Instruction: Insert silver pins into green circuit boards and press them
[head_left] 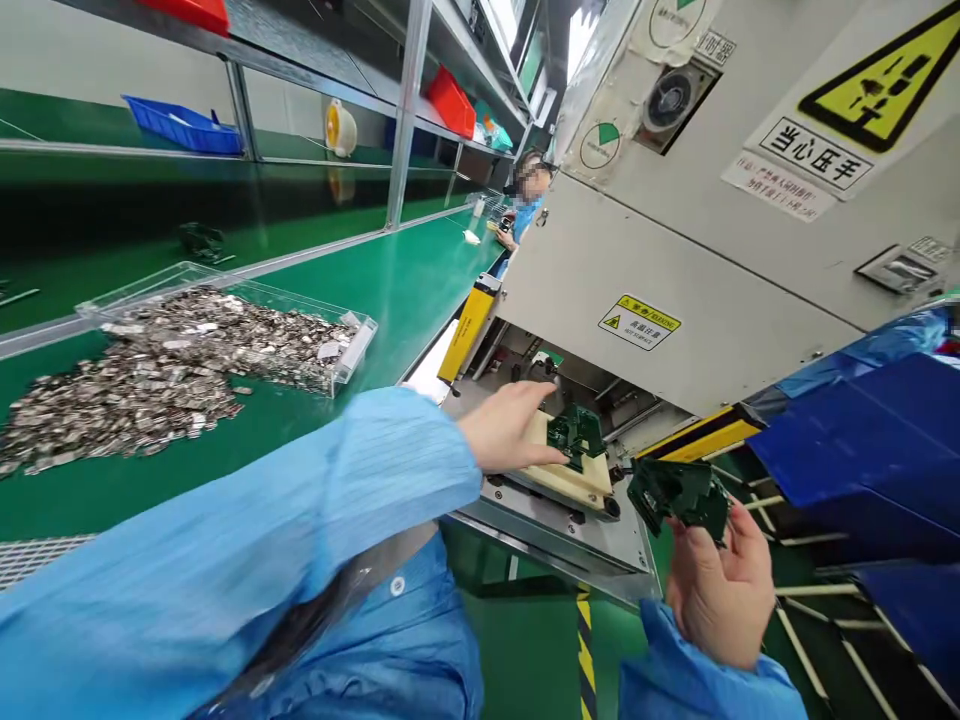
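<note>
My left hand (514, 425) reaches over a cream-coloured fixture (576, 487) in the machine's opening. Its thumb and fingers are spread apart around the near side of a dark green moulded plastic part (577, 432) seated on that fixture. The thumb tip lies close to the part; whether it touches, I cannot tell. Off to the right of the fixture, my right hand (724, 585) grips a second dark green plastic part (682, 492) by its lower edge, between thumb and fingers, holding it in the air.
Yellow safety bars (471, 330) flank the opening of the grey press machine (600, 270). On the green bench, a clear tray (352, 355) overflows with small metal pieces (127, 400). A co-worker (525, 205) sits farther along. Blue bins (862, 460) stand at right.
</note>
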